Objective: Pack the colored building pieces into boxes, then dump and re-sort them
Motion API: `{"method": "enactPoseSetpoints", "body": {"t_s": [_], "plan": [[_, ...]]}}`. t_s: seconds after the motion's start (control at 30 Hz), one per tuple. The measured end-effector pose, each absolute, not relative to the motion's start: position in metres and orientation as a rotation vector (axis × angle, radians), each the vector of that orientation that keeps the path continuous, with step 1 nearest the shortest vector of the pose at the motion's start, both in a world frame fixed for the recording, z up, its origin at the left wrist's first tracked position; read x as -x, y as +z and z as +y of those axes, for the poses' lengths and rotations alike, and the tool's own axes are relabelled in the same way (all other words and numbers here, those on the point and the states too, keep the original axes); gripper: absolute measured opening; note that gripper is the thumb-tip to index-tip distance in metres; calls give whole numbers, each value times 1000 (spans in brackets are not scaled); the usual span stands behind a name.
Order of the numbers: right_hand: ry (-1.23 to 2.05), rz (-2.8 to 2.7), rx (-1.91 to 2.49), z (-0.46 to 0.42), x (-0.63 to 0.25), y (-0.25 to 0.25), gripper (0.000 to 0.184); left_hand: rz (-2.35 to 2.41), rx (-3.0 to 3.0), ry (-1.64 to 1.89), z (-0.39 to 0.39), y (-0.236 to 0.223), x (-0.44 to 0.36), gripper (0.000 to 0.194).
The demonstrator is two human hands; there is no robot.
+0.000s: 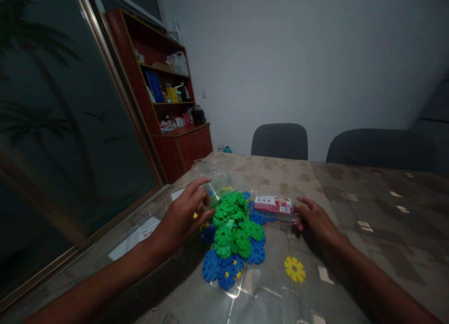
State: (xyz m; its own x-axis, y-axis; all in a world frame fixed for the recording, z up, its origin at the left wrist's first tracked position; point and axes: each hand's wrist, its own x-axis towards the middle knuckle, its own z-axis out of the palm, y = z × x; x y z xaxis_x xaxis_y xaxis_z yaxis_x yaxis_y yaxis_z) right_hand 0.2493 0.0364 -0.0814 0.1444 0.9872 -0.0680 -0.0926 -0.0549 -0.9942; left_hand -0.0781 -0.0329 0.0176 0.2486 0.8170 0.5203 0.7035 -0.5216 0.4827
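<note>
Left hand [191, 205] half open beside green discs [231, 216], its grip unclear, right hand [312, 216] with fingers closed on packet [273, 205], discs piled on table [266, 296].

Single head-worn view, looking forward and down across table [351, 207] at near range.

Passage low across the middle of the brown patterned tabletop [379, 207] is blocked by a heap of green and blue notched plastic discs [233, 221]. A clear plastic package with a red-and-white label [272, 205], held in the right hand [315, 219], bars the heap's right side. Open surface extends beyond this package toward the dark grey chairs [279, 140]; nearer, a single yellow notched plastic disc [294, 269] interrupts it.
</note>
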Motion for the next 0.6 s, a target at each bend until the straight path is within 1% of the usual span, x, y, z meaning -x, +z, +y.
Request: {"method": "enactPoseSetpoints", "body": {"t_s": [0.13,0.33,0.47,0.53,0.6], "plan": [[1091,-1024,1253,33,-244,-80,68,1449,-2341,1189,-28,8,68,15],[878,-1037,1312,31,-240,-80,75,1420,-2557,1186,-7,14,43,8],[759,-1005,1364,36,-248,-80,74,1373,-2567,1183,34,21,11,14],[705,-969,1387,40,-259,-80,74,1470,-2471,1196,61,21,-9,21],[666,-922,1403,45,-272,-81,73,1563,-2395,1211,88,17,-29,21]]}}
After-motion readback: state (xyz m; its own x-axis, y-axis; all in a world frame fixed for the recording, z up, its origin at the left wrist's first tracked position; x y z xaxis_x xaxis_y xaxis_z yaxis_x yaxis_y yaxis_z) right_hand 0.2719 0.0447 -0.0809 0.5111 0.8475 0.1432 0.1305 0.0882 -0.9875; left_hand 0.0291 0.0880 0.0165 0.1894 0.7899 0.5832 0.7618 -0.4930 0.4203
